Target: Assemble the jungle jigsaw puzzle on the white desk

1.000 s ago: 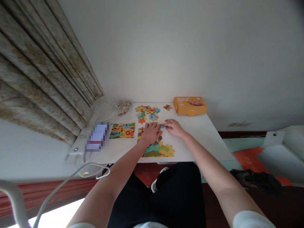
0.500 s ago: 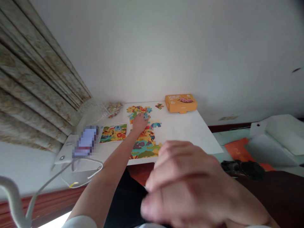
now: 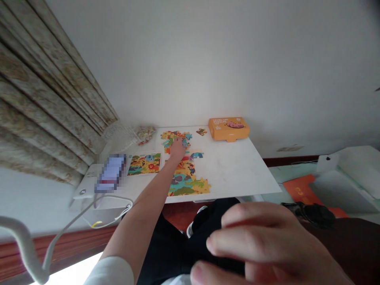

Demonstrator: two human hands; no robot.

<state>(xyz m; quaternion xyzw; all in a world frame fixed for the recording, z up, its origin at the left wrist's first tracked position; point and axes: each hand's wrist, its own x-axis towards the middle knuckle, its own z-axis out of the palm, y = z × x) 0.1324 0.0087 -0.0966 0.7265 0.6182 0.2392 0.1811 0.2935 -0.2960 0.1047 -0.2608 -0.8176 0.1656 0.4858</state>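
Note:
My left hand [image 3: 178, 147] reaches over the loose puzzle pieces [image 3: 167, 135] at the table's far side. Its fingers are bent down and drawn together on a puzzle piece, mostly hidden under them. Nearer to me lies a joined part of the jigsaw puzzle [image 3: 185, 182], showing a hippo and a crocodile. A blue-arched piece [image 3: 196, 156] sits above its right side. Left of it is the printed picture card [image 3: 144, 164] with a lion and an elephant. Close to the camera, my right hand [image 3: 264, 241] hangs with loosely bent fingers, thumb apart, and nothing visible in it.
An orange puzzle box [image 3: 229, 129] stands at the back right, with a single piece [image 3: 201, 132] left of it. A bag of pieces [image 3: 146, 134] and clear plastic packaging [image 3: 121, 136] lie back left. A phone [image 3: 111, 172] and white cable [image 3: 68, 227] are at left.
My right hand has moved down and right, and its fingers have loosened from a tighter curl. My left hand stays over the pieces, its fingers closer together. The view has shifted slightly.

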